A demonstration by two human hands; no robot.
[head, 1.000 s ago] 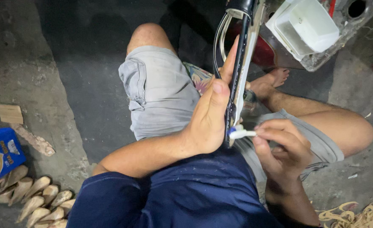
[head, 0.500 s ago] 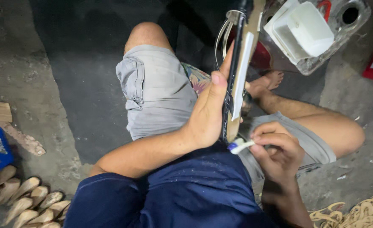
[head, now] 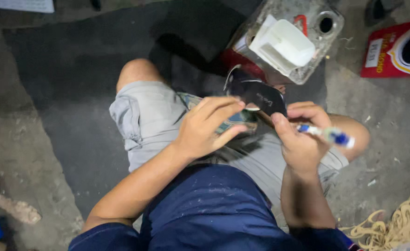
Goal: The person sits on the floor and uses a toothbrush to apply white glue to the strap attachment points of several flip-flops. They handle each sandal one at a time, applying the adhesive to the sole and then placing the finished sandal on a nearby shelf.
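Note:
I sit on the floor in grey shorts and a dark blue shirt. My left hand (head: 209, 125) grips the near edge of a dark sandal (head: 256, 94) held over my lap, its black face turned up. My right hand (head: 301, 139) holds a blue and white pen (head: 328, 135) that points out to the right, and its thumb rests against the sandal's right end. The sandal's underside and strap are mostly hidden.
A grey block-like container (head: 328, 44) with a white tub (head: 284, 44) on it stands just beyond my knees. A red package (head: 395, 49) lies at the top right, a pile of tan cords (head: 400, 223) at the bottom right, and a wood scrap (head: 9, 207) at the lower left.
The sandal, held upright on edge before, now lies flatter with its black face up. The pen has come off it and points right. The view has shifted right.

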